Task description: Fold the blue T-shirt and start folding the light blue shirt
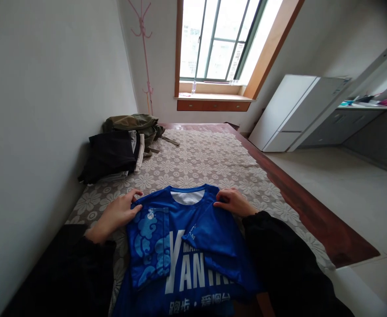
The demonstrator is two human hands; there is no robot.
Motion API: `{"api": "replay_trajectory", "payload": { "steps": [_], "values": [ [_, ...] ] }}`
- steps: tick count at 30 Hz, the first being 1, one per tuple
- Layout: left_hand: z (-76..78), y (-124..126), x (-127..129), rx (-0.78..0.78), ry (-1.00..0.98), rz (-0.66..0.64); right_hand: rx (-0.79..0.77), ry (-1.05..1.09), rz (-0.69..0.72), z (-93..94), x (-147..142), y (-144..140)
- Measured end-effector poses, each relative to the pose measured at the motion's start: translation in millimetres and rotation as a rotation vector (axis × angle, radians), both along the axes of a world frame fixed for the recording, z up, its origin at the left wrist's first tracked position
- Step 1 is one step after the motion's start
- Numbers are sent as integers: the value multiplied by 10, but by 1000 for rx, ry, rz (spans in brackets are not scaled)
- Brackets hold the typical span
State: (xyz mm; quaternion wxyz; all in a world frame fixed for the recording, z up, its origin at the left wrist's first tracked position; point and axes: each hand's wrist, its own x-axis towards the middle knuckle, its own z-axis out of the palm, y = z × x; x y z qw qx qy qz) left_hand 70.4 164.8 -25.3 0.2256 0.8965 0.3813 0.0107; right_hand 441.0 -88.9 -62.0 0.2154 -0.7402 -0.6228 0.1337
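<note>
A blue T-shirt with white lettering lies front side up before me, its neckline pointing away. Both sleeves are folded inward over the chest; the left one carries a light-blue cloud pattern. My left hand pinches the shirt's left shoulder between thumb and fingers. At the opposite shoulder, my right hand grips the fabric beside the collar, fingers curled. The shirt's lower hem runs out of view at the bottom.
A patterned floral cloth covers the wooden surface. Folded dark clothes and an olive backpack sit by the left wall. Beyond stand a pink coat rack, a window and a white refrigerator.
</note>
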Motion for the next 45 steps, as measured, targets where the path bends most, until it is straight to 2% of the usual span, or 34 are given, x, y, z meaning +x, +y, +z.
{"api": "replay_trajectory", "payload": {
  "steps": [6, 10, 12, 14, 17, 19, 21, 22, 24, 26, 29, 33, 37, 40, 45],
  "values": [
    [-57, -38, 27, 168, -12, 91, 0, 47, -187, -76, 271, -137],
    [-97, -9, 28, 205, -37, 96, 14, 40, -249, -91, 343, -195],
    [-67, -32, 27, 239, -78, 87, 33, 58, -250, -109, 335, -204],
    [7, -176, 47, 278, -157, 66, 62, 84, -254, -129, 313, -211],
    [144, -737, 133, 201, -255, -91, 103, 100, -277, -150, 271, -221],
    [180, -1278, 211, 69, -249, -347, 123, 83, -296, -156, 246, -224],
    [136, -1808, 294, -14, -235, -617, 136, 75, -313, -162, 229, -224],
    [87, -2030, 338, -15, -240, -696, 139, 80, -320, -167, 223, -223],
    [-35, -2347, 438, 13, -249, -764, 146, 95, -333, -179, 215, -225],
    [-152, -2514, 541, 48, -251, -756, 155, 92, -335, -191, 211, -228],
    [-266, -2626, 638, 81, -258, -710, 160, 59, -318, -205, 203, -229],
    [-320, -2776, 599, 101, -293, -680, 160, 1, -300, -225, 191, -214],
    [-306, -2904, 507, 66, -306, -698, 189, -29, -285, -236, 182, -216],
    [-255, -2928, 508, 21, -289, -650, 185, -29, -268, -224, 170, -248],
    [-234, -2932, 624, 12, -360, -668, 184, -224, -383, -203, 104, -333]
  ]
}}
